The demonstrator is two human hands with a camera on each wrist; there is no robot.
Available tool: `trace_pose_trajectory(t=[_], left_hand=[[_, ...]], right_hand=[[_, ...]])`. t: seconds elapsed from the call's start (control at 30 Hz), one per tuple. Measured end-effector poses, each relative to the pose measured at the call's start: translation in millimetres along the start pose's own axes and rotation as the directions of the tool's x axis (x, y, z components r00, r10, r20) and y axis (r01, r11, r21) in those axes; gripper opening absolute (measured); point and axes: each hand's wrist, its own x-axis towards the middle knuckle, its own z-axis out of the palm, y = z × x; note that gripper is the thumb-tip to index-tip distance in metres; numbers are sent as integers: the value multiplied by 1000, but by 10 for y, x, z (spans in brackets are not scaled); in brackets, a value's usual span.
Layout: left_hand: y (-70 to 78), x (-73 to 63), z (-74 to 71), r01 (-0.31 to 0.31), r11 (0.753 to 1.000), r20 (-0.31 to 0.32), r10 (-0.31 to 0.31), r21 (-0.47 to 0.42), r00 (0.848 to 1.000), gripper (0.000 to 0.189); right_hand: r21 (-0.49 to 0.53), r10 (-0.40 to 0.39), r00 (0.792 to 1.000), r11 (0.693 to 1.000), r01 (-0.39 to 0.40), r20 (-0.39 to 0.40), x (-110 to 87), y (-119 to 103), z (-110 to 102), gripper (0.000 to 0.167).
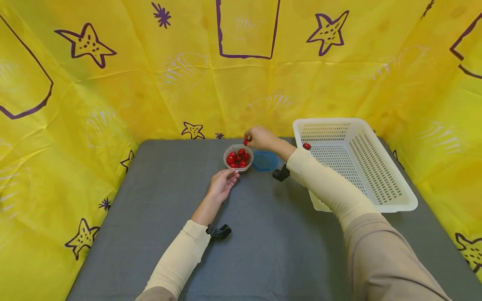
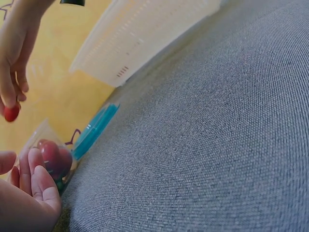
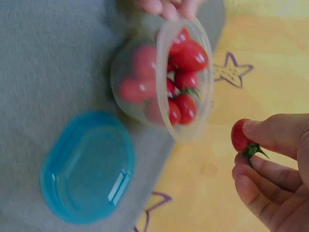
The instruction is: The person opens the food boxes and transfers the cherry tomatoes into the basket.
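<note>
A clear plastic container [image 1: 239, 169] holds several red cherry tomatoes [image 3: 189, 57] with green stems. My right hand [image 1: 262, 138] pinches one cherry tomato [image 3: 240, 135] between thumb and fingers, above and beside the container's right rim. My left hand [image 1: 223, 184] is at the container's near side, its fingers loosely bent by the wall; whether they touch it I cannot tell. In the left wrist view, the left fingers [image 2: 40, 175] appear in front of the container. A blue lid [image 3: 87, 166] lies on the table just right of the container.
A white perforated basket [image 1: 399, 205] stands at the right on the grey table [image 1: 169, 217]. One cherry tomato [image 1: 306, 146] shows inside, near its left wall. A yellow patterned cloth [image 1: 241, 96] hangs behind and at both sides.
</note>
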Motion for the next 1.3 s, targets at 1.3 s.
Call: trace_pose_trajectory(t=[1.3], left_hand=[[32, -3, -29, 67, 997, 50, -65, -32, 997, 13]], right_hand=[[88, 327, 926, 945, -315, -192, -855, 1415, -766, 31]])
